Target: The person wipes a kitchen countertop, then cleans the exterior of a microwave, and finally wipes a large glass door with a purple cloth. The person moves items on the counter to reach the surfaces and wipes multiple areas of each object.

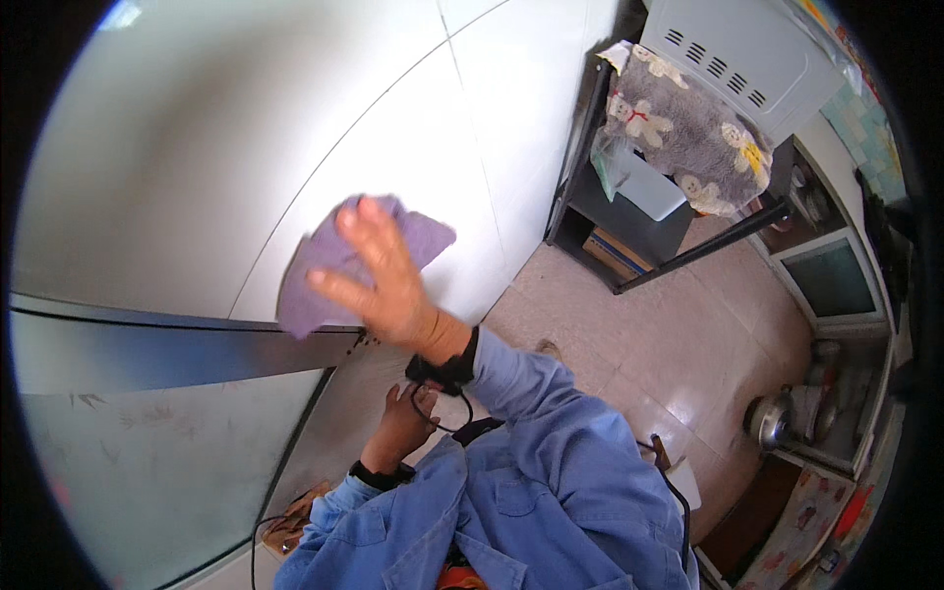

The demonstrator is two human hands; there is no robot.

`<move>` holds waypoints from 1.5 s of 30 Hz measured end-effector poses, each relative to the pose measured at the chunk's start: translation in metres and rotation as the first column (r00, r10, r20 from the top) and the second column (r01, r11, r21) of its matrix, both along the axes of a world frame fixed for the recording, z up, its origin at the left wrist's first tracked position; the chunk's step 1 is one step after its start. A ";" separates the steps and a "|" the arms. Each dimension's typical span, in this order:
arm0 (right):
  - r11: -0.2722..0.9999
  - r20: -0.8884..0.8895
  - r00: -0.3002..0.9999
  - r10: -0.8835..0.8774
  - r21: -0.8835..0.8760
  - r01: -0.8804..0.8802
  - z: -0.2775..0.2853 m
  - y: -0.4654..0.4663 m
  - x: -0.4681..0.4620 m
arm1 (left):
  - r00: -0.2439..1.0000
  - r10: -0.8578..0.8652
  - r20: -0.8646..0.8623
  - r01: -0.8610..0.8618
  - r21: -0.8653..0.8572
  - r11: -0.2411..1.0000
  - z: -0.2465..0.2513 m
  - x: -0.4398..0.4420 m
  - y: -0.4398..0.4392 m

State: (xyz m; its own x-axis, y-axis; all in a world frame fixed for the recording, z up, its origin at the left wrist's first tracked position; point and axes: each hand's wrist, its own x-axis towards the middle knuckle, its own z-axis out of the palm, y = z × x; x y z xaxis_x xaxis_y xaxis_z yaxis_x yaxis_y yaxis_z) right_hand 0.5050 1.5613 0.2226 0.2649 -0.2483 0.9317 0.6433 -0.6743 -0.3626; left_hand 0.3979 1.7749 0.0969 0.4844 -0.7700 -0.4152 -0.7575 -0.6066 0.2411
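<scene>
My right hand [387,284] lies with spread fingers over a purple cloth [435,234], holding it flat against the white tiled wall [413,125]. The cloth's lower corner hangs over a metal strip [243,354] along the tiles. Below, close to my body, my left hand [404,426] has its fingers apart and nothing visible in them. A loop of black cable [469,413] passes by its fingertips, under a black device [428,372] at my right wrist. Black bands circle both wrists.
A black-framed rack [590,184] carries a white vented appliance [730,59] and a grey patterned fleece cloth [686,133]. Frosted glass [162,457] stands at lower left. On the right are a cabinet [833,280] and a metal pot [771,422]. The floor [708,324] is tiled.
</scene>
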 end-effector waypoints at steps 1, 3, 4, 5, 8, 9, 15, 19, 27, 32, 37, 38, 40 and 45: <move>1.000 -0.002 1.000 -0.013 -0.001 0.013 0.001 -0.019 0.010 | 0.999 -0.021 0.042 0.021 0.002 1.000 0.000 0.000 0.000; 0.988 0.065 0.997 -0.052 0.152 0.042 -0.001 -0.061 0.040 | 0.999 0.011 0.051 -0.010 -0.015 1.000 0.000 -0.003 0.002; 0.978 0.080 0.992 -0.100 0.189 0.083 -0.007 -0.087 0.053 | 0.998 0.028 0.048 -0.028 -0.011 1.000 -0.001 -0.005 0.003; 0.953 -0.027 0.983 -0.179 0.244 0.180 -0.019 -0.112 0.059 | 0.999 0.034 0.026 -0.034 0.008 0.999 -0.002 -0.008 0.004; 0.784 -0.201 0.976 -0.083 0.591 0.188 -0.069 -0.174 0.071 | 0.999 0.043 -0.004 -0.043 0.032 0.999 -0.003 -0.015 0.005; 0.688 -0.164 0.986 -0.021 0.714 0.133 -0.088 -0.190 0.076 | 0.999 0.037 0.006 -0.037 0.018 0.999 -0.004 -0.017 0.003; 0.083 -0.547 0.804 0.232 0.835 0.544 -0.201 -0.180 0.067 | 1.000 0.016 -0.023 -0.016 0.014 1.000 0.001 -0.012 -0.023; 0.474 -0.588 0.804 -0.082 0.687 0.551 -0.156 -0.220 0.076 | 1.000 0.008 -0.026 -0.008 -0.015 1.000 0.007 -0.003 -0.042; 0.710 -0.279 0.875 -0.395 0.511 0.484 -0.105 -0.301 0.108 | 0.994 0.024 -0.109 -0.022 0.020 1.000 0.001 0.005 -0.078; 0.350 -0.411 0.911 -0.028 0.850 0.394 -0.243 -0.267 0.094 | 0.981 0.030 -0.189 -0.016 0.077 0.997 -0.004 0.006 -0.098; 0.258 -0.556 0.814 0.166 0.821 0.509 -0.328 -0.234 0.071 | 0.961 0.075 -0.266 -0.018 0.210 0.977 -0.012 0.004 -0.115; 0.338 -0.588 0.805 0.080 0.775 0.533 -0.336 -0.245 0.078 | 0.960 0.080 -0.270 -0.015 0.236 0.972 -0.013 0.002 -0.116; 0.410 -0.601 0.798 -0.045 0.717 0.563 -0.348 -0.275 0.094 | 0.959 0.090 -0.269 -0.016 0.266 0.964 -0.016 -0.004 -0.118; 0.397 -0.670 0.741 -0.044 0.669 0.628 -0.388 -0.303 0.111 | 0.959 0.111 -0.260 -0.038 0.273 0.961 -0.023 -0.014 -0.105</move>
